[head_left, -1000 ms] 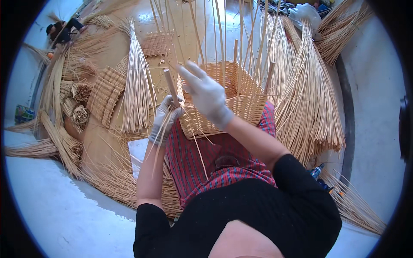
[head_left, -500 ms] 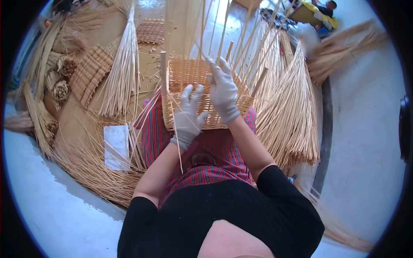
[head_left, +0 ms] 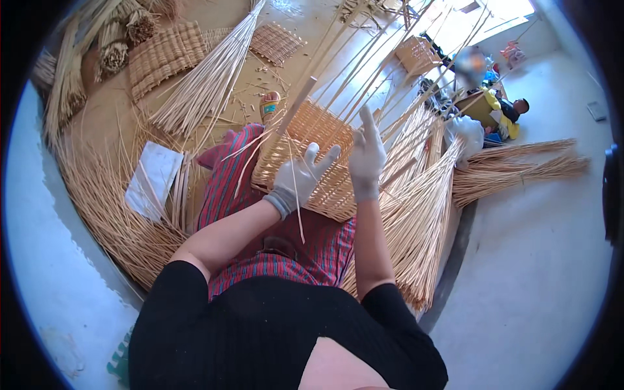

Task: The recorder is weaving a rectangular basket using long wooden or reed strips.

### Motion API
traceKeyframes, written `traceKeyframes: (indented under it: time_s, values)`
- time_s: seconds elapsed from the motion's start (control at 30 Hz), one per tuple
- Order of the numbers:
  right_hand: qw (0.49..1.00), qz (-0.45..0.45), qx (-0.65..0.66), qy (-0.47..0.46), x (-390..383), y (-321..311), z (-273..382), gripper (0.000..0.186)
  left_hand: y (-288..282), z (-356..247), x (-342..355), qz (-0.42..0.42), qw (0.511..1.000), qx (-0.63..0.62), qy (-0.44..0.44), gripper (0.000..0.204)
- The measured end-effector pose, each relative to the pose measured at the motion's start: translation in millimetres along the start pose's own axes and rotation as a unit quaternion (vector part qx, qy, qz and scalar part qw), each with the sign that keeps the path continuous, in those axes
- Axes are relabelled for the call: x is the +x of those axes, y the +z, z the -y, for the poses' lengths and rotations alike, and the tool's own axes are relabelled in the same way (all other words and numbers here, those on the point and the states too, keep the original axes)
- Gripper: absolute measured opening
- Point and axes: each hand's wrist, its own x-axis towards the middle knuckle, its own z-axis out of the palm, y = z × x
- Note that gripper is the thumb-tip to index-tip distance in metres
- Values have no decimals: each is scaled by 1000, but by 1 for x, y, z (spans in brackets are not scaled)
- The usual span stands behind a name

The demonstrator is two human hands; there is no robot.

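A pale wicker basket (head_left: 318, 132), half woven, sits tilted on my lap over a red striped cloth (head_left: 224, 188). Long upright canes rise from its far and right sides, and a thick wooden stick (head_left: 297, 106) stands at its left corner. My left hand (head_left: 300, 177), in a light grey glove, lies against the near wall with thumb and fingers apart. A thin loose strand hangs down across it. Gloved likewise, my right hand (head_left: 368, 155) is at the right side of the basket, fingers stretched upward beside the canes. No cane shows gripped in either hand.
Large bundles of cane lie on the right (head_left: 416, 221) and along the left (head_left: 117, 195). A white sheaf (head_left: 211, 81) and woven mats (head_left: 168, 57) are on the floor ahead. A cardboard box (head_left: 416, 56) and another person (head_left: 513, 110) are farther off.
My view has swung to the right. The basket now appears turned and tilted, its canes leaning right. My right hand has moved from the basket's middle to its right side, with fingers straightened.
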Motion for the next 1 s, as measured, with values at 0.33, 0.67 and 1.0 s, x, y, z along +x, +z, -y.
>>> traceKeyframes:
  time_s: [0.33,0.67,1.0]
  values:
    - [975,-91,-95,181,-141,-23,-41,32,1,18,-18,-130,951,-271,68,55]
    - [998,1,-27,-57,-81,20,96,30,-31,31,-11,-260,895,-362,-9,65]
    - [990,60,110,-56,-91,42,128,25,-9,71,-5,-270,937,-218,-35,67]
